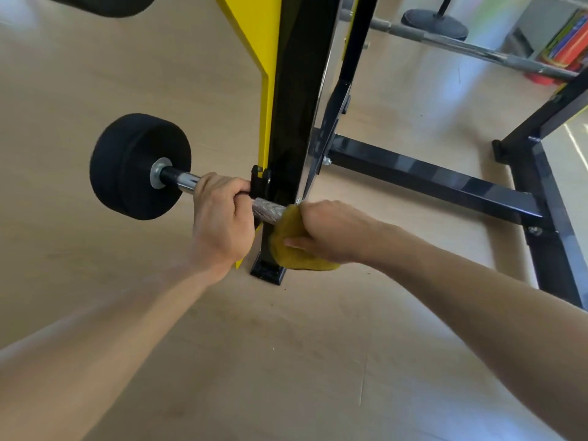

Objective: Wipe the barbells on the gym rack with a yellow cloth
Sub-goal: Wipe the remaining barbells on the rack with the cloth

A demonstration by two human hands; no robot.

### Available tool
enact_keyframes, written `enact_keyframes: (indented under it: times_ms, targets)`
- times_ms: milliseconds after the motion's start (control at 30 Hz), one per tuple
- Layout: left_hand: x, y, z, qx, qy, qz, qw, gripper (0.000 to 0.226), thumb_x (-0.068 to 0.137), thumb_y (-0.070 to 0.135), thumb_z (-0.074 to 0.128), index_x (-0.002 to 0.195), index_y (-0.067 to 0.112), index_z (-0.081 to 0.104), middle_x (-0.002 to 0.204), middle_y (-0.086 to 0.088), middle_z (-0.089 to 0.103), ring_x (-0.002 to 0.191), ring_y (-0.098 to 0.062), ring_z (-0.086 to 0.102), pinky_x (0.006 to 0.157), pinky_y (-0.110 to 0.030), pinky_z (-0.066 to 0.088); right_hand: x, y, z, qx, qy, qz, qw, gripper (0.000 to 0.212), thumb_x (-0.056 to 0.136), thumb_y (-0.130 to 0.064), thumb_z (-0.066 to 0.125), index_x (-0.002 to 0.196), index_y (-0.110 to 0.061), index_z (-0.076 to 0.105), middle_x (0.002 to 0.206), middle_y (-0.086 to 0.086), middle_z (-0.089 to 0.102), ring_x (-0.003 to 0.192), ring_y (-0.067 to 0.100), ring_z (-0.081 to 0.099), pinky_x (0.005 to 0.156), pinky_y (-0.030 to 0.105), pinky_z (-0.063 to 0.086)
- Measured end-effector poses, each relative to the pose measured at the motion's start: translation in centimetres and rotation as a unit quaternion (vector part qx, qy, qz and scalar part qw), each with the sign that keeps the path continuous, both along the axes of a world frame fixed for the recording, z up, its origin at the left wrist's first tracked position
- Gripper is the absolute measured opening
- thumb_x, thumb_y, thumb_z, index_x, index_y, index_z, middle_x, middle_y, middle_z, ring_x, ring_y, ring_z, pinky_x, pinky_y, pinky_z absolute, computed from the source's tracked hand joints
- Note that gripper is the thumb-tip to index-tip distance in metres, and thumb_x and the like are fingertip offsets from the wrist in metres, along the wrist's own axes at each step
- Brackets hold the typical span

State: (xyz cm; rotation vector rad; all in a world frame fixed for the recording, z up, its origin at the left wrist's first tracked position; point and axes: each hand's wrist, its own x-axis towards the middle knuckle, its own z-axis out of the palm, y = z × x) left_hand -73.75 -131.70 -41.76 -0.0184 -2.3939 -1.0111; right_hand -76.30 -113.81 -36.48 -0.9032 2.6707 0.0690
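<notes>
A pale wood-look floor [159,90] runs under everything, glossy further off where light falls on it. My left hand [219,218] is wrapped over the barbell [186,181], fingers curled round the shaft and steadying it just short of the small black hook [259,183] where the bar rests on the rack. Beyond that hand, away from me and to its outer side, the chrome sleeve ends in a steel collar and a black weight plate [136,167]. On its inner side a short stretch of knurled shaft shows, and then comes my right hand [331,230], closed round the yellow cloth [292,246], which is bunched over the bar so that it covers the metal there; the loose end of the cloth hangs down below my palm. Just behind both hands stands the black-and-yellow upright of the gym rack [292,106], with its base beams spreading off past my right wrist. Well beyond that, a second barbell [461,43] lies across the far side with a dark plate on it. I judge the wiping of this bar to be under way, with the cloth at its left part. I cannot tell how much of the shaft is already clean, and the far barbell looks untouched for now.
</notes>
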Motion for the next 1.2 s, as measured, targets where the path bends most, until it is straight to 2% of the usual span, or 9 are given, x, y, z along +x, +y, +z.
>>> enact_keyframes:
  times_ms: [100, 233, 367, 533, 633, 767, 900, 1067, 1200]
  targets:
    - [-0.2, -0.4, 0.0, -0.017, -0.007, -0.016, 1.0, 0.028, 0.091, 0.012, 0.041, 0.087, 0.008, 0.068, 0.083, 0.006, 0.057, 0.085, -0.009, 0.043, 0.098, -0.039, 0.036, -0.9, -3.9, -1.1, -0.015, 0.096, 0.024, 0.995, 0.037, 0.102, -0.036, 0.051, 0.125, -0.006, 0.048, 0.085, 0.0, 0.051, 0.074, 0.02, 0.057, 0.062, 0.031, 0.041]
    - [-0.2, -1.2, 0.0, -0.058, -0.01, -0.022, 0.998, 0.028, 0.091, 0.016, 0.042, 0.091, 0.008, 0.068, 0.083, 0.004, 0.061, 0.084, -0.013, 0.049, 0.094, -0.03, 0.031, 0.7, -1.0, -1.5, -0.05, 0.103, 0.005, 0.993, 0.035, 0.101, -0.04, 0.052, 0.122, -0.013, 0.043, 0.093, 0.001, 0.06, 0.069, 0.018, 0.053, 0.06, 0.03, 0.042]
    - [0.1, -1.0, 0.1, -0.049, -0.011, -0.028, 0.998, 0.03, 0.09, 0.019, 0.04, 0.091, 0.007, 0.068, 0.083, 0.006, 0.058, 0.084, -0.011, 0.047, 0.093, -0.032, 0.031, 2.8, 6.8, -0.3, -0.057, 0.031, -0.006, 0.998, 0.028, 0.099, -0.046, 0.053, 0.114, -0.027, 0.039, 0.094, -0.007, 0.057, 0.069, 0.008, 0.053, 0.064, 0.023, 0.04]
    - [0.1, -0.3, 0.1, -0.033, 0.009, -0.009, 0.999, 0.028, 0.089, 0.011, 0.041, 0.085, 0.005, 0.068, 0.079, 0.002, 0.059, 0.08, -0.018, 0.05, 0.095, -0.043, 0.037, 4.2, 12.1, 1.5, -0.005, -0.046, -0.037, 0.998, 0.028, 0.095, -0.06, 0.035, 0.104, -0.034, 0.034, 0.086, -0.016, 0.054, 0.07, 0.005, 0.056, 0.065, 0.018, 0.043]
    - [0.1, -0.2, -0.1, -0.023, 0.024, -0.006, 0.999, 0.03, 0.089, 0.01, 0.04, 0.085, 0.002, 0.069, 0.079, -0.005, 0.064, 0.079, -0.02, 0.052, 0.095, -0.046, 0.039, 2.9, 8.9, 1.3, 0.013, -0.03, -0.017, 0.999, 0.03, 0.099, -0.057, 0.036, 0.105, -0.028, 0.037, 0.087, -0.012, 0.054, 0.069, 0.006, 0.053, 0.064, 0.02, 0.042]
    - [0.1, -0.2, -0.2, -0.027, 0.012, 0.001, 1.0, 0.029, 0.091, 0.012, 0.042, 0.088, 0.005, 0.07, 0.082, -0.005, 0.067, 0.084, -0.019, 0.055, 0.098, -0.041, 0.037, 0.5, 0.3, -0.4, -0.019, 0.059, 0.021, 0.998, 0.031, 0.103, -0.047, 0.042, 0.11, -0.017, 0.043, 0.082, -0.004, 0.053, 0.061, 0.007, 0.048, 0.05, 0.022, 0.033]
    - [0.0, -0.5, 0.3, -0.035, -0.008, -0.017, 0.999, 0.037, 0.09, 0.019, 0.036, 0.09, 0.009, 0.071, 0.085, -0.002, 0.068, 0.088, -0.021, 0.057, 0.1, -0.044, 0.038, 0.3, -3.9, -1.5, -0.057, 0.13, -0.001, 0.99, 0.025, 0.103, -0.038, 0.045, 0.11, -0.014, 0.046, 0.078, -0.003, 0.052, 0.057, 0.014, 0.048, 0.055, 0.03, 0.042]
    - [0.1, -0.8, 0.3, -0.057, -0.019, -0.015, 0.998, 0.035, 0.089, 0.021, 0.04, 0.091, 0.006, 0.071, 0.088, -0.006, 0.07, 0.089, -0.025, 0.058, 0.098, -0.042, 0.035, 2.6, 3.1, -1.3, -0.108, 0.076, -0.044, 0.99, 0.03, 0.105, -0.046, 0.036, 0.122, -0.023, 0.044, 0.097, -0.003, 0.057, 0.071, 0.016, 0.056, 0.065, 0.035, 0.053]
    - [0.1, -0.5, 0.3, -0.052, -0.017, -0.008, 0.998, 0.029, 0.089, 0.017, 0.044, 0.088, 0.005, 0.07, 0.082, 0.0, 0.063, 0.086, -0.024, 0.055, 0.096, -0.045, 0.037, 4.9, 11.2, 0.7, -0.064, -0.016, -0.08, 0.995, 0.025, 0.103, -0.051, 0.03, 0.114, -0.033, 0.043, 0.091, -0.013, 0.055, 0.072, 0.008, 0.056, 0.066, 0.022, 0.047]
